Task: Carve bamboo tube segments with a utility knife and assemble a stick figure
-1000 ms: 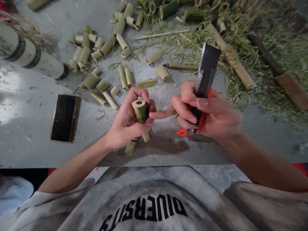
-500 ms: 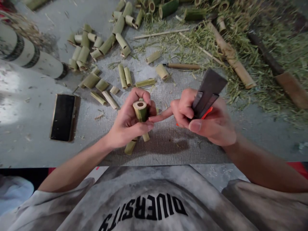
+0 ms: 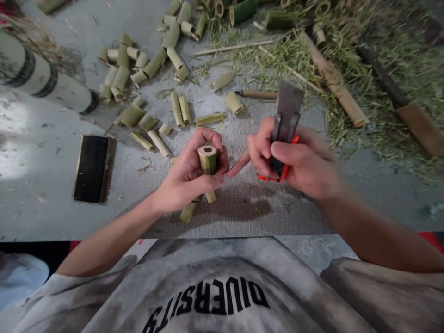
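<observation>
Upright in my left hand (image 3: 194, 171) is a short bamboo piece (image 3: 208, 162), its pale hollow end facing up and my fingers curled round its green side. My right hand (image 3: 294, 162) grips a tool with a flat, dark metal blade (image 3: 288, 104) pointing away from me and a red-edged handle (image 3: 282, 175). Its thumb presses on the tool. One finger of the right hand stretches toward the fingers of the left, close by them. Beneath the left hand lie a bamboo offcut (image 3: 189, 211) and a narrower strip (image 3: 210, 197), both partly hidden.
Cut bamboo pieces (image 3: 152, 64) lie scattered across the grey table (image 3: 132, 222). A phone (image 3: 90, 169) rests at left, near a white cylinder with dark bands (image 3: 62, 90). A thin wooden-handled tool (image 3: 258, 94) lies beyond my hands. Green shavings (image 3: 347, 101) and a wooden-handled blade (image 3: 391, 88) are at right.
The bladed tool has swung to a more upright angle and shifted left, showing more of its red edge. My left hand has moved slightly right with the bamboo piece.
</observation>
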A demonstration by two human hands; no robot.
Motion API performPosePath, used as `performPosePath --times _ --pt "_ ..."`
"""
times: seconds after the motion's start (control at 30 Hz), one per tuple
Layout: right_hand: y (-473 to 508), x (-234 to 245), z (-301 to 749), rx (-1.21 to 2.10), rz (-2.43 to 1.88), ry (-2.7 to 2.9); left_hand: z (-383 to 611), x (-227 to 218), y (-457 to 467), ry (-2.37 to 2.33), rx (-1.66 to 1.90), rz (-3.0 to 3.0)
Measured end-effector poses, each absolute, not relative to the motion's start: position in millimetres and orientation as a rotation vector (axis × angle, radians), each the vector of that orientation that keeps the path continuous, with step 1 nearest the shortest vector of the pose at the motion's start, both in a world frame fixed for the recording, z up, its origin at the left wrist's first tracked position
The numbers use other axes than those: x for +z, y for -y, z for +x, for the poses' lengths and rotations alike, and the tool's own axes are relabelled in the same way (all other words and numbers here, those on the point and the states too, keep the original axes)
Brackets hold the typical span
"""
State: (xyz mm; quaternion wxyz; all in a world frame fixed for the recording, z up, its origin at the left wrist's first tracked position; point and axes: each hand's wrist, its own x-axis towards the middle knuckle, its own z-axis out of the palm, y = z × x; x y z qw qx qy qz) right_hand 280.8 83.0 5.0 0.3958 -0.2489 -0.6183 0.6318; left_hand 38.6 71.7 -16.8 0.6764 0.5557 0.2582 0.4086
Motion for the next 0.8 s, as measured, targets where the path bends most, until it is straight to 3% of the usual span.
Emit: performPosePath --times 0.13,0.2,0.57,0.8 --pt "-77.0 9.5 283.5 0.805 -0.974 2.176 39.8 -11.2 -72.2 -0.628 0.828 1.194" --pt "-74.9 9.0 283.6 0.598 -1.004 2.351 39.7 -9.2 -72.3 -0.685 0.812 1.167" --pt "-72.0 2.4 278.7 0.122 -0.881 2.524 43.9 -9.3 -70.8 -0.818 0.865 1.278" --pt "-72.4 3.1 279.5 0.083 -0.883 2.551 41.5 -10.1 -69.2 -0.952 0.911 1.575"
